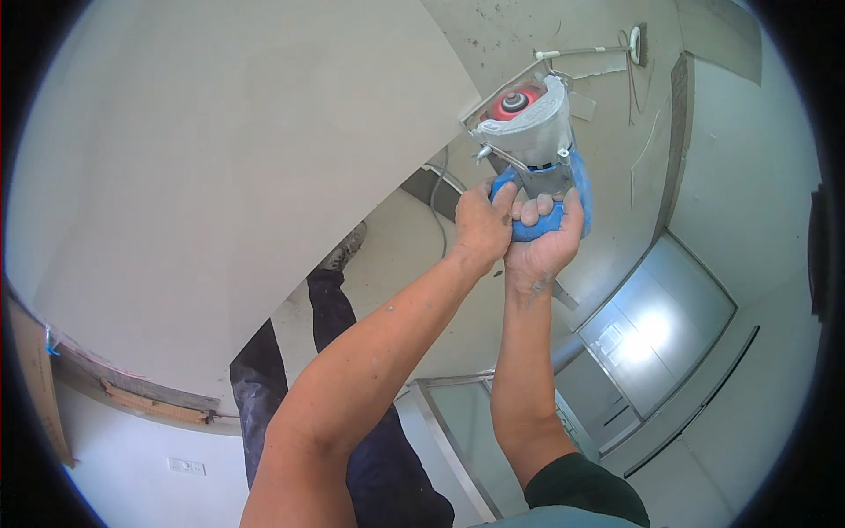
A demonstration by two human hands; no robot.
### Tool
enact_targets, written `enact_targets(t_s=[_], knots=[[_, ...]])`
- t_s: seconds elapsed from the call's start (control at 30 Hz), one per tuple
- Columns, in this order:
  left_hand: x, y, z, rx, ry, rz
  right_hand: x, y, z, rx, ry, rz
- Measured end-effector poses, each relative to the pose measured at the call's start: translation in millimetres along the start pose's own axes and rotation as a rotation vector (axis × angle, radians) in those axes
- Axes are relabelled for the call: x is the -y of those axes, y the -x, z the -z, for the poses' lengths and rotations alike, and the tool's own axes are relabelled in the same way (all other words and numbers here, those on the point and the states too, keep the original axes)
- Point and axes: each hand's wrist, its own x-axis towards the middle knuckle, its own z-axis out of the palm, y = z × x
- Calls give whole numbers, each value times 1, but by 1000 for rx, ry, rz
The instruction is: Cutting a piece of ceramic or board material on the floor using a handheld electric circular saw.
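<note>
Both of my hands hold a handheld power cutter [528, 141] with a blue body, a pale dusty guard and a red-centred round disc part. It sits at the corner of a large light grey slab [220, 176] that fills the left of the view. My left hand [484, 220] is closed at the left of the blue body, its fingers partly hidden. From below, my right hand [547, 242] wraps round the blue handle, knuckles and thumb showing. Pale dust coats the fingers. Whether the disc touches the slab I cannot tell.
A grey cable [435, 198] runs beneath the slab's edge. Beyond the cutter lies a long-handled brush [635, 46] with a white pole. My shoe [345, 250] stands beside the slab's edge. A wooden strip [158, 405] lies by the slab at lower left.
</note>
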Motion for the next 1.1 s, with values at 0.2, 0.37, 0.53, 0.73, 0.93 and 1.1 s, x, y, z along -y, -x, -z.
enact_targets(t_s=[0.2,0.37,0.53,0.73,0.93,1.1], knots=[[2,-1,0,-16,24,-15,0,0,-1,3,40,-8],[2,0,-3,10,38,-6,2,-1,0,12,69,-8],[2,2,-3,-48,43,-42,0,0,-1,-4,16,-6],[-2,3,-3,-44,28,-36,2,-2,-1,-7,3,-29],[-3,4,-1,-51,36,-21,-1,-1,0,-13,45,-18],[-6,5,-1,-39,19,-9,1,0,-3,-12,56,-10]])
